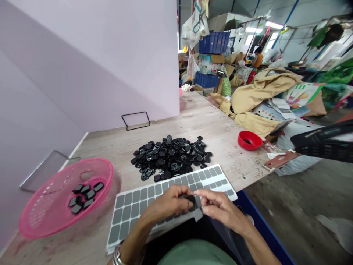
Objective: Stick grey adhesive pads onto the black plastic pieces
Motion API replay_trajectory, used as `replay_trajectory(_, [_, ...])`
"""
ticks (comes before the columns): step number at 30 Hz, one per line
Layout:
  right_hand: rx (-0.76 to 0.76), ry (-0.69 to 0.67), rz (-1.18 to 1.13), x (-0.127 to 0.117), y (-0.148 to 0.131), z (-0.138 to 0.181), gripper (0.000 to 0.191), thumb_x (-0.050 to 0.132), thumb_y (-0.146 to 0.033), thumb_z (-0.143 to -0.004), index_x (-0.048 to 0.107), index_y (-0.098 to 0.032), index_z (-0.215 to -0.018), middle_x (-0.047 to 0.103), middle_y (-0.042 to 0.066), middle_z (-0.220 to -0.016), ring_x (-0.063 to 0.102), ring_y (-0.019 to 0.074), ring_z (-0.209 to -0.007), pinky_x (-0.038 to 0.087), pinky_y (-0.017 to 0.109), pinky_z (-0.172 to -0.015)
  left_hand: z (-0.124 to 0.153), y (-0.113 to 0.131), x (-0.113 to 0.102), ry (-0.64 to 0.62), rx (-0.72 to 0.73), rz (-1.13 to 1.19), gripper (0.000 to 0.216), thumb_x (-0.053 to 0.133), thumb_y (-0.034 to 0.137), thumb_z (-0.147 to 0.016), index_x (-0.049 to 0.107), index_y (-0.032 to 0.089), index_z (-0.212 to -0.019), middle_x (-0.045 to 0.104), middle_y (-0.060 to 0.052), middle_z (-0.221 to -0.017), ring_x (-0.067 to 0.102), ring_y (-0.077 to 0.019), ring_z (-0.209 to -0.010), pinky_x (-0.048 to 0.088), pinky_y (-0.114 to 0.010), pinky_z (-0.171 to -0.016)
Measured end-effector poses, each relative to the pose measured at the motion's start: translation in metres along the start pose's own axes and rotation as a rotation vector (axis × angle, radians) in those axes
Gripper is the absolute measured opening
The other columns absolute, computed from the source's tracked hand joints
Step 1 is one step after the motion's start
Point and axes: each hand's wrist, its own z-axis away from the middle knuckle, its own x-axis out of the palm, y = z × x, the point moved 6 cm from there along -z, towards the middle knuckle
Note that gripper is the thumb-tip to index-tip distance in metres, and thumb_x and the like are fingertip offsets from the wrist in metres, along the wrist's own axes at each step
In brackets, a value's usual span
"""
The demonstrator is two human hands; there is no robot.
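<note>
Left hand (175,200): over the pad sheet (158,189), fingers curled around a black piece (190,198), seemingly to steady it | Right hand (219,208): at the sheet's near edge, thumb and forefinger almost meeting; grip uncertain, grey pad (198,214) just beside | Heap of black parts (171,156) behind sheet, pink basket (52,211) left of it, probably for easy reach

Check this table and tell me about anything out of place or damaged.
Only minor things: dark marks spot the tabletop near the red bowl, so it looks worn. A few black pieces lie apart from the heap, probably just loose strays. Nothing looks clearly broken.
</note>
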Motion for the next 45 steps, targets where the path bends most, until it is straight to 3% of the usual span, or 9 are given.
replay_trajectory(2, [-0.006,-0.055,0.039,0.01,-0.004,-0.001,0.037,0.056,-0.022,-0.079,0.064,-0.025,-0.115,0.053,-0.003,-0.074,0.045,0.0102,-0.064,0.035,0.023,-0.06,-0.001,-0.004,0.018,-0.093,-0.004,0.182,0.02,0.059,0.018,-0.067,0.058,0.018,-0.086,0.052,0.006,-0.054,0.036,-0.0057,-0.041,0.027,-0.018,-0.041])
replay_trajectory(6, [0.098,-0.028,-0.129,0.013,0.01,0.002,0.038,0.056,-0.023,-0.078,0.063,-0.024,-0.115,0.052,-0.003,-0.071,0.045,0.0081,-0.057,0.035,0.021,-0.053,-0.006,-0.012,0.023,-0.048,0.006,0.429,0.018,0.057,0.02,-0.07,0.054,0.018,-0.088,0.056,0.004,-0.054,0.037,-0.0041,-0.036,0.023,-0.016,-0.037])
replay_trajectory(11, [0.199,0.1,-0.466,0.016,0.027,0.0,0.041,0.058,-0.025,-0.074,0.061,-0.022,-0.115,0.05,-0.004,-0.073,0.035,0.0019,-0.041,0.021,0.016,-0.035,-0.011,-0.019,0.02,0.097,-0.03,0.546,0.02,0.061,0.032,-0.076,0.055,0.016,-0.085,0.057,0.003,-0.057,0.041,-0.0024,-0.036,0.018,-0.013,-0.036])
replay_trajectory(15, [0.258,0.186,-0.717,0.024,0.032,-0.005,0.041,0.057,-0.025,-0.071,0.061,-0.018,-0.111,0.051,-0.004,-0.072,0.033,0.0014,-0.038,0.016,0.014,-0.032,-0.011,-0.021,0.024,0.165,-0.028,0.621,0.033,0.064,0.045,-0.076,0.055,0.016,-0.09,0.06,0.002,-0.061,0.045,-0.0036,-0.041,0.025,-0.014,-0.04])
replay_trajectory(20, [0.272,0.225,-0.831,0.028,0.034,-0.006,0.038,0.056,-0.023,-0.071,0.061,-0.016,-0.109,0.052,-0.004,-0.064,0.036,0.0036,-0.039,0.018,0.014,-0.032,-0.011,-0.023,0.03,0.139,0.063,0.587,0.045,0.077,0.028,-0.064,0.054,0.016,-0.1,0.062,0.001,-0.071,0.044,-0.0026,-0.049,0.032,-0.015,-0.049])
replay_trajectory(29, [0.195,0.208,-0.315,0.017,0.03,0.018,0.034,0.057,-0.026,-0.079,0.062,-0.02,-0.111,0.051,-0.003,-0.071,0.042,0.0051,-0.048,0.026,0.016,-0.039,-0.004,-0.013,0.034,0.212,0.199,0.237,0.028,0.064,0.021,-0.072,0.058,0.019,-0.1,0.056,0.003,-0.078,0.049,-0.007,-0.06,0.039,-0.019,-0.056])
replay_trajectory(34, [0.066,0.364,0.049,-0.006,0.012,0.032,0.028,0.049,-0.029,-0.087,0.061,-0.022,-0.111,0.056,-0.001,-0.079,0.051,0.0106,-0.061,0.041,0.023,-0.057,-0.003,-0.018,0.041,0.167,0.126,0.409,0.029,0.062,0.018,-0.071,0.054,0.02,-0.099,0.054,0.005,-0.076,0.047,-0.0046,-0.051,0.031,-0.017,-0.047])
replay_trajectory(38, [-0.102,0.524,0.46,-0.013,-0.009,0.036,0.025,0.043,-0.026,-0.091,0.058,-0.021,-0.11,0.06,0.004,-0.092,0.057,0.0174,-0.085,0.043,0.03,-0.076,-0.003,-0.019,0.045,0.138,0.059,0.54,0.034,0.064,0.015,-0.069,0.051,0.02,-0.1,0.06,0.003,-0.079,0.049,-0.0032,-0.05,0.03,-0.016,-0.047])
replay_trajectory(45, [-0.209,0.497,0.643,0.002,-0.013,0.031,0.024,0.038,-0.019,-0.093,0.056,-0.02,-0.108,0.058,0.004,-0.09,0.057,0.0166,-0.084,0.043,0.028,-0.073,-0.003,-0.017,0.049,0.089,0.105,0.551,0.029,0.065,0.012,-0.067,0.053,0.017,-0.093,0.065,-0.002,-0.089,0.049,-0.0026,-0.049,0.027,-0.015,-0.042])
